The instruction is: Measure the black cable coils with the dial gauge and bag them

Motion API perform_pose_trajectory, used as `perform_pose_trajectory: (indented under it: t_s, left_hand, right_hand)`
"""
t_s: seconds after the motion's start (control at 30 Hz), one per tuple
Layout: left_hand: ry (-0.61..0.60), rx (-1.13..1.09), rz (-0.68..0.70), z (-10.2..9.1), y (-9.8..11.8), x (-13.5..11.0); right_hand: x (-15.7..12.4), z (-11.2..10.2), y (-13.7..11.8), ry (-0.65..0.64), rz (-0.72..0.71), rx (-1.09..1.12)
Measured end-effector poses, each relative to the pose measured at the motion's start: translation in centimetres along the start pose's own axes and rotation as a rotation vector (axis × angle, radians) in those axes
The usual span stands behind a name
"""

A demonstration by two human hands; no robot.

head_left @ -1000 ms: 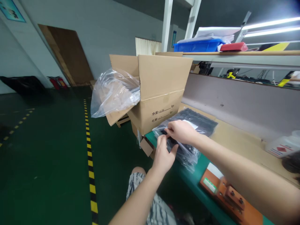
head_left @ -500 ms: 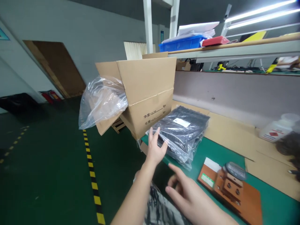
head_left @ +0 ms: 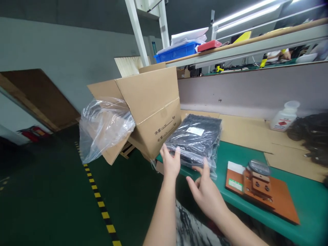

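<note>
A clear plastic bag (head_left: 205, 147) packed with dark, ribbed-looking items lies flat on the green bench top, a white label (head_left: 195, 131) on its upper face. At its near left corner is my left hand (head_left: 171, 164), fingers spread and fingertips on the plastic. My right hand (head_left: 206, 189) is at the near edge, index finger stretched out over the bag's loose end and thumb held apart. Neither hand is closed round the bag. What exactly the dark items are, I cannot make out.
An open cardboard box (head_left: 156, 119) with a clear plastic liner (head_left: 105, 128) hanging out stands left of the bag. To the right are an orange-brown board (head_left: 284, 198) with a dial gauge (head_left: 258, 167), a white bottle (head_left: 284, 116) and black cables (head_left: 310, 133). A shelf (head_left: 243, 44) runs above.
The view has swung right. My right hand has moved up and forward to the bag's near edge; my left hand stays at its near left corner. The bag now lies straighter.
</note>
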State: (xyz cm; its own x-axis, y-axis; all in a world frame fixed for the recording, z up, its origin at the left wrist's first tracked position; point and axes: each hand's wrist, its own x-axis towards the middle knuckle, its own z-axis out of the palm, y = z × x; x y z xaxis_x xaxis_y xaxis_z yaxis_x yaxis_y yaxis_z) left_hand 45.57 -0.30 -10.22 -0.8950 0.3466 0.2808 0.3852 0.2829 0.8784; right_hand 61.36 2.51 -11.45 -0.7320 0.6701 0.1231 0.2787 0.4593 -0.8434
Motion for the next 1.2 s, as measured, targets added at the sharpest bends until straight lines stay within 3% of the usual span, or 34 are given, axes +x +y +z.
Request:
perform_pose_trajectory:
  t_s: [0.17,0.43,0.63,0.77,1.0,1.1,1.2]
  left_hand:
    - [-0.045,0.086,-0.044,-1.2,0.2,1.9]
    - [-0.111,0.144,-0.010,-3.0,1.1,3.0]
    - [-0.166,0.060,-0.060,-3.7,-0.4,3.6]
    - [-0.304,-0.108,-0.164,-3.8,-1.9,4.5]
    - [-0.673,-0.456,-0.364,-3.9,-3.1,5.8]
    - [-0.792,-0.551,-0.427,-4.9,-2.9,6.9]
    - [-0.891,-0.610,-0.476,-6.7,-1.9,8.0]
  right_hand:
    - [1.3,-0.2,-0.7,0.029,0.078,-0.228]
    - [2.2,-0.3,-1.9,0.018,0.125,-0.206]
    - [2.6,-0.3,-2.2,0.004,0.183,-0.118]
    - [3.0,-0.1,-1.9,-0.004,0.226,0.001]
    - [4.2,0.9,-2.0,-0.027,0.381,0.422]
    - [4.6,-0.2,-3.3,-0.041,0.453,0.599]
    - [5.0,-2.9,-4.7,-0.089,0.475,0.746]
